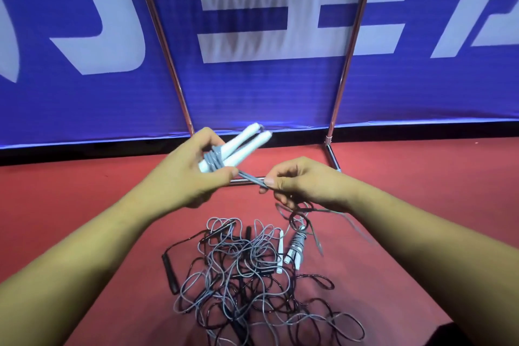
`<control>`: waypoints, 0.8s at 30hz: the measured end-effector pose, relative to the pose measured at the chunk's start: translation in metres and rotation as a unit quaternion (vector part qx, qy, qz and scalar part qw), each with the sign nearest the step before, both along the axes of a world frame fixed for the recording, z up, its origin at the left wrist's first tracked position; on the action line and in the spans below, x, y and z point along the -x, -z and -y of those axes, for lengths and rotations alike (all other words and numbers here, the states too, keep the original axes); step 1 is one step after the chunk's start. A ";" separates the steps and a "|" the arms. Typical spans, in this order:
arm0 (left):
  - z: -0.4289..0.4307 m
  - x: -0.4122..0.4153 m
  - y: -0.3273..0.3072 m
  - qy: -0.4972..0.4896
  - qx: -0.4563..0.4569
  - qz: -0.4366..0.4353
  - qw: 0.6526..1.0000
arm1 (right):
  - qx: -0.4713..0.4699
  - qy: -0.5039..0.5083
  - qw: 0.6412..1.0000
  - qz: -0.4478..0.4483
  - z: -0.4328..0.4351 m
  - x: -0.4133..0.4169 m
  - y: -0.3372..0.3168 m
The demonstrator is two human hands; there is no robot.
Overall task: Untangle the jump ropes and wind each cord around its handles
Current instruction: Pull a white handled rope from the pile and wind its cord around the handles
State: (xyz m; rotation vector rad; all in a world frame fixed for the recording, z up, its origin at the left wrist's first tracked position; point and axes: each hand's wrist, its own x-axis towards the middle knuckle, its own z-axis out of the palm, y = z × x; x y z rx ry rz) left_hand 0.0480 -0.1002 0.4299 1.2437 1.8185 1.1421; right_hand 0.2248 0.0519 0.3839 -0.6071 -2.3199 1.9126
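My left hand grips a pair of white handles held side by side, with a few turns of grey cord wound round their near end. My right hand pinches the same grey cord, which runs taut between the two hands and trails down behind my right wrist. Below, on the red floor, lies a tangled heap of grey and black cords. In it are a black handle, a loose white handle and a white-handled rope with grey cord wound round it.
A blue banner with white lettering hangs on a metal frame just beyond my hands. The frame's foot bars rest on the red floor under my hands.
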 end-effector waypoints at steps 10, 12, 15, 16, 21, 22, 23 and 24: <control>-0.002 0.024 0.021 0.009 0.061 -0.252 0.966 | -0.305 -0.041 0.951 0.043 0.035 0.015 -0.034; -0.001 0.023 0.024 0.038 0.096 -0.327 0.940 | -0.380 -0.062 0.922 0.040 0.040 0.018 -0.033; -0.004 0.017 0.027 0.060 0.151 -0.415 0.895 | -0.460 -0.056 0.886 0.032 0.041 0.019 -0.031; -0.006 0.015 0.027 0.077 0.167 -0.441 0.879 | -0.479 -0.045 0.876 0.025 0.040 0.020 -0.030; -0.006 -0.001 0.029 0.186 0.177 -0.427 0.867 | -0.487 0.004 0.873 -0.009 0.032 0.024 -0.029; -0.005 -0.003 0.029 0.193 0.168 -0.407 0.877 | -0.456 0.017 0.890 -0.017 0.029 0.025 -0.031; -0.004 -0.005 0.030 0.192 0.156 -0.389 0.888 | -0.412 0.024 0.911 -0.027 0.025 0.024 -0.034; -0.003 -0.006 0.029 0.187 0.141 -0.372 0.898 | -0.355 0.025 0.934 -0.034 0.022 0.022 -0.037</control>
